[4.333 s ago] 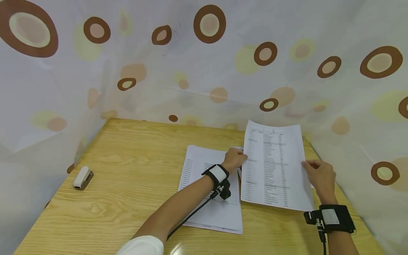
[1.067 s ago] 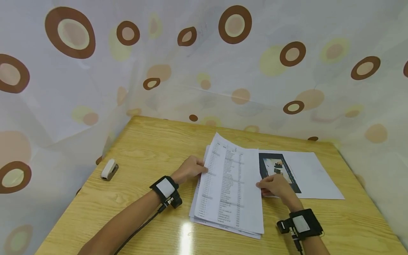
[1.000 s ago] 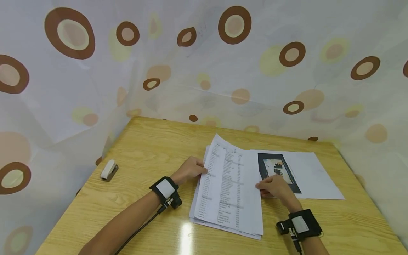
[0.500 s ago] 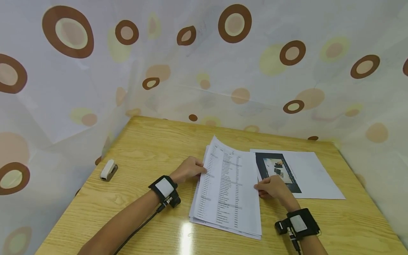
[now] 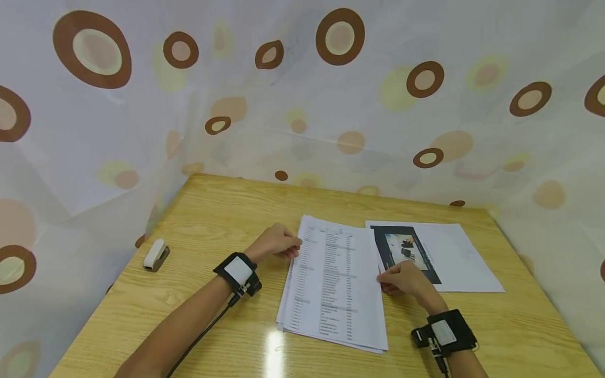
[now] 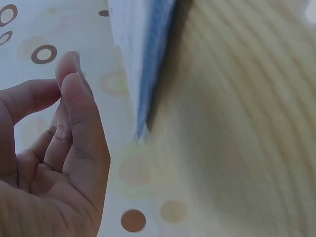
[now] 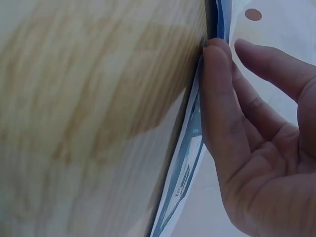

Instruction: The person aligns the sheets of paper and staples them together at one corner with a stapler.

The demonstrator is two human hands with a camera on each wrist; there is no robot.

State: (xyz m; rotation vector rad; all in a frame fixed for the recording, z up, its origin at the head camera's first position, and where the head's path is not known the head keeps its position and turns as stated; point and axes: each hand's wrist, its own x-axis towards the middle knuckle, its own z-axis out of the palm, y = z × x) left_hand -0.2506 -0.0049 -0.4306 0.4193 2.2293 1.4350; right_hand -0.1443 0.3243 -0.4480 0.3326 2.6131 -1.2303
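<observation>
In the head view, a stack of white printed sheets (image 5: 335, 294) lies on the wooden table, a page of listed text on top. My left hand (image 5: 275, 242) is beside its upper left edge. The left wrist view shows that hand's (image 6: 59, 143) thumb and fingertips together, nothing between them, apart from the stack's corner (image 6: 143, 98). My right hand (image 5: 404, 281) is at the stack's right edge. In the right wrist view, that hand's (image 7: 256, 133) fingertips touch the stack's edge (image 7: 223, 19), and its thumb stands a little apart from them.
A sheet with a dark-framed picture (image 5: 465, 257) lies to the right, behind the right hand. A white and grey stapler (image 5: 156, 255) sits at the table's (image 5: 212, 210) left side. Spotted sheeting (image 5: 302, 94) encloses the table at back and sides.
Earlier, both hands held a printed sheet up at the right; it was then brought over the stack. Its raised upper corner has come down flat, and my left hand has let go and drawn slightly back.
</observation>
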